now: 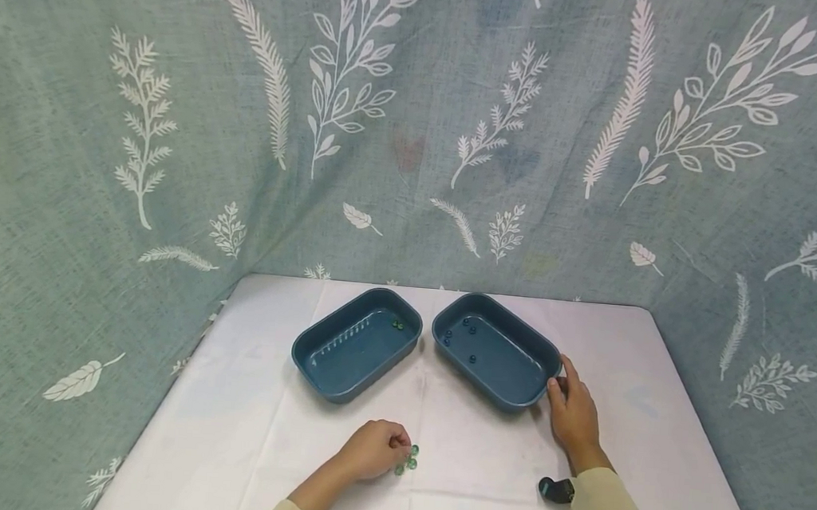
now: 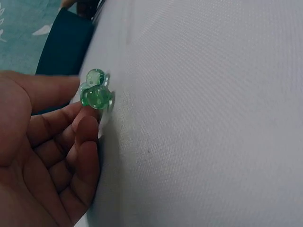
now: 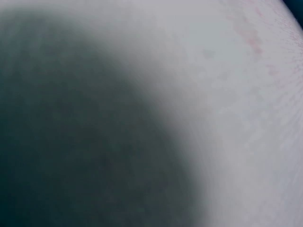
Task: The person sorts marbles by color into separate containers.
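My left hand is low over the cloth, thumb and fingers bent toward a small cluster of clear green marbles. In the left wrist view, the thumb tip and index finger come right up to the green marbles; I cannot tell whether one is pinched. At the right blue tray, my right hand holds the near right corner, thumb and index finger at the rim. Several dark blue marbles lie inside that tray. The left blue tray holds a few green marbles at its far right end.
A white cloth covers the table. Leaf-patterned green-blue fabric hangs behind it and along both sides. The two trays angle apart toward me, their far ends close together. Dark, blurred material fills much of the right wrist view.
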Demonstrator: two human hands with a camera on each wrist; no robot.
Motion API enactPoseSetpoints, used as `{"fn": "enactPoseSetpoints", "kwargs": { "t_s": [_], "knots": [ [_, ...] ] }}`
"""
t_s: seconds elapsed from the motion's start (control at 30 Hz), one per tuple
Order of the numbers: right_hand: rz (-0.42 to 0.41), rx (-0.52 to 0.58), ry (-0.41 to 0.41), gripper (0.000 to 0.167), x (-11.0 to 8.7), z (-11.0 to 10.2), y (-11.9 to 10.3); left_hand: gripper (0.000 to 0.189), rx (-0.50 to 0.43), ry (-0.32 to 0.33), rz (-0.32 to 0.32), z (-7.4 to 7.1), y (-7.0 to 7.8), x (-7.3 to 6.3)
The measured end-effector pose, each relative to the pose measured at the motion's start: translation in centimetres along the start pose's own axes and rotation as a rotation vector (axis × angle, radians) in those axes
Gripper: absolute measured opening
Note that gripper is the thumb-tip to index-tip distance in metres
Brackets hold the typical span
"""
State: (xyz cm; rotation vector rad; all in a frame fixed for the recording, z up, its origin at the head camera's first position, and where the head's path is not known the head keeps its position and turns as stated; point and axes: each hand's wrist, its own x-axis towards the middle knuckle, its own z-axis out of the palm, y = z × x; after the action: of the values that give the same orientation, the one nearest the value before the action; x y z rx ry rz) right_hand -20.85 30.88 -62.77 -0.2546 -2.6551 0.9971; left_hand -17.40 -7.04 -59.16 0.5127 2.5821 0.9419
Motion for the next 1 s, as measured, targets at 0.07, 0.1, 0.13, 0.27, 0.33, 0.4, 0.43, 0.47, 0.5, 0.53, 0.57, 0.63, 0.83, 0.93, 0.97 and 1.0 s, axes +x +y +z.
{"fn": "enactPoseSetpoints", "kwargs": {
  "t_s": [0.07,0.1,0.13,0.27,0.33,0.4,0.43,0.47,0.5,0.53,0.57,0.63,0.83,0.93,0.97,1.0],
  "knots": [
    [-0.002,0.0,0.0,0.054,0.0,0.0,0.0,0.01,-0.013,-0.019,0.006,0.0,-0.1,0.0],
    [-0.004,0.002,0.0,0.054,0.0,0.0,-0.1,0.011,-0.017,-0.029,0.009,0.0,-0.2,0.0],
    [-0.007,0.002,0.002,0.054,0.0,-0.1,-0.1,0.012,-0.022,-0.033,0.015,0.0,-0.2,0.0],
    [-0.018,0.007,0.011,0.054,0.0,-0.1,-0.1,0.012,-0.035,-0.043,0.017,-0.1,-0.2,-0.1],
    [-0.021,0.007,0.013,0.054,0.0,-0.2,-0.1,0.01,-0.041,-0.046,0.012,-0.1,-0.2,-0.1],
    [-0.02,0.003,0.013,0.054,-0.1,-0.1,-0.1,0.01,-0.053,-0.047,0.004,-0.2,-0.2,-0.1],
    [-0.02,0.003,0.014,0.054,-0.1,-0.1,-0.1,0.009,-0.056,-0.047,-0.001,-0.2,-0.2,-0.1],
    [-0.021,0.003,0.015,0.054,-0.1,-0.1,-0.1,0.009,-0.06,-0.045,-0.001,-0.2,-0.2,-0.1],
    [-0.02,0.001,0.015,0.054,0.0,0.0,0.0,0.009,-0.065,-0.044,0.0,-0.2,-0.2,-0.1],
    [-0.02,-0.002,0.017,0.054,0.0,0.0,0.0,0.009,-0.067,-0.041,0.002,-0.2,-0.3,-0.1],
    [-0.021,-0.004,0.019,0.054,0.0,0.0,0.0,0.009,-0.069,-0.039,0.004,-0.2,-0.4,0.0],
    [-0.022,-0.005,0.024,0.054,0.0,0.0,0.0,0.009,-0.079,-0.035,0.006,-0.1,-0.7,0.1],
    [-0.005,-0.004,0.022,0.054,0.0,0.2,-0.1,0.006,-0.244,-0.053,-0.047,-0.3,-1.7,0.5],
    [0.008,-0.01,0.018,0.054,0.0,0.2,-0.1,0.005,-0.36,-0.063,-0.093,-0.6,-1.8,0.5],
    [0.01,-0.01,0.018,0.054,0.0,0.2,-0.1,0.005,-0.387,-0.064,-0.109,-0.7,-1.8,0.4],
    [0.009,-0.011,0.019,0.054,0.0,0.3,0.0,0.005,-0.413,-0.065,-0.123,-0.9,-1.7,0.4]
  ]
}}
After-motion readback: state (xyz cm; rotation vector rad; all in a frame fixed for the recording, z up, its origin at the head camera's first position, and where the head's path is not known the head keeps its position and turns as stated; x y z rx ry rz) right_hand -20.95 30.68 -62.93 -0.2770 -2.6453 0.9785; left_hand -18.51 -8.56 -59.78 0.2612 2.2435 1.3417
